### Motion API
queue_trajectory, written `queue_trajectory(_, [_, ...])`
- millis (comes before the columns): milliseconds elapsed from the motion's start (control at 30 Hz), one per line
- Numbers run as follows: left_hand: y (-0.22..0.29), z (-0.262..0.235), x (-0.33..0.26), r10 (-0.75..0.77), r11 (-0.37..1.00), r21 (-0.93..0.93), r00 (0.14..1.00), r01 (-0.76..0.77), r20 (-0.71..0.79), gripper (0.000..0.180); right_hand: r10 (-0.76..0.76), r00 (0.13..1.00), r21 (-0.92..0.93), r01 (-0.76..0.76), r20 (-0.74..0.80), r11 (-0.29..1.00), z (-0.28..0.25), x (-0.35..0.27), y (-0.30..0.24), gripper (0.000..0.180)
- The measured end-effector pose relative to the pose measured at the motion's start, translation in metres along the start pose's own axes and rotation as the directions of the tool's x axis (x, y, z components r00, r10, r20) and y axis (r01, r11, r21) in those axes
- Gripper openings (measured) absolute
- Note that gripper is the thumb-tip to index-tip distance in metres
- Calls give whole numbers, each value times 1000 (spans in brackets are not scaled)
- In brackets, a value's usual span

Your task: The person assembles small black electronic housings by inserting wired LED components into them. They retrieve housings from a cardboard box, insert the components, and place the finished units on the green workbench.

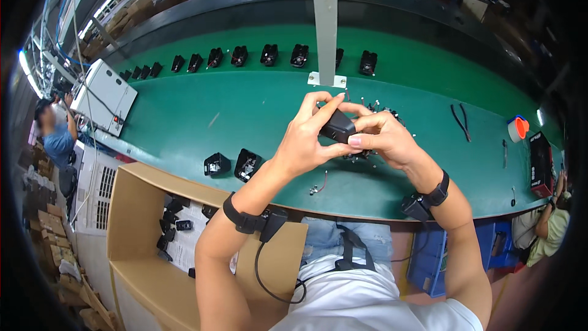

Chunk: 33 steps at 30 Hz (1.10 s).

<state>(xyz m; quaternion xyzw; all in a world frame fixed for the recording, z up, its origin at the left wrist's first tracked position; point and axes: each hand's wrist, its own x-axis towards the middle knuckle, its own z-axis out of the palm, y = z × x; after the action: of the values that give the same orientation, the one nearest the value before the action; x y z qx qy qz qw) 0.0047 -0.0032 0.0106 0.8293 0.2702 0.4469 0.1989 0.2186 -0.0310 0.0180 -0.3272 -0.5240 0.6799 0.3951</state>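
Observation:
Between both hands, above the green workbench (177, 116), I hold a black plastic housing (337, 125). My left hand (311, 132) grips it from the left, fingers over its far side and thumb below. From the right, my right hand (383, 138) pinches its near end with thumb and fingers. Behind and under my right hand lies a pile of small wired parts (387, 112), partly hidden. One loose part with a red wire (318, 185) rests near the bench edge. Two open black housings (247, 164) stand left of my left wrist.
A row of black housings (269, 55) runs along the green belt behind a metal post (326, 24). Pliers (460, 122), an orange cup (518, 127) and a black box (541, 164) lie to the right. A cardboard box (131, 239) holds black parts at lower left. Other people stand at both sides.

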Motion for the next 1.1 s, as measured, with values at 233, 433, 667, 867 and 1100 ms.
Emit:
queue_trajectory(233, [19, -36, 3, -120, 934, 354, 978, 52, 173, 101, -275, 961, -574, 207, -32, 792, -22, 18, -28, 27])
queue_trajectory(433, [13, -140, -23, -643, 700, 674, 618, 235, 452, 83, -454, 866, -978, -192, -209, 83, -186, 59, -30, 34])
queue_trajectory(667, [-4, -125, -76, -622, 749, 619, 577, 238, 530, 88, -343, 907, -969, -245, -244, 43, -232, 53, 5, 35])
queue_trajectory(867, [-19, -125, -72, -534, 815, 539, 641, 215, 551, 84, -412, 896, -967, -63, -163, 246, -172, 48, -21, 30])
queue_trajectory(1100, [13, -72, 28, -325, 910, 378, 864, 173, 386, 75, -51, 908, -904, -419, -416, -88, -52, 100, -15, 63])
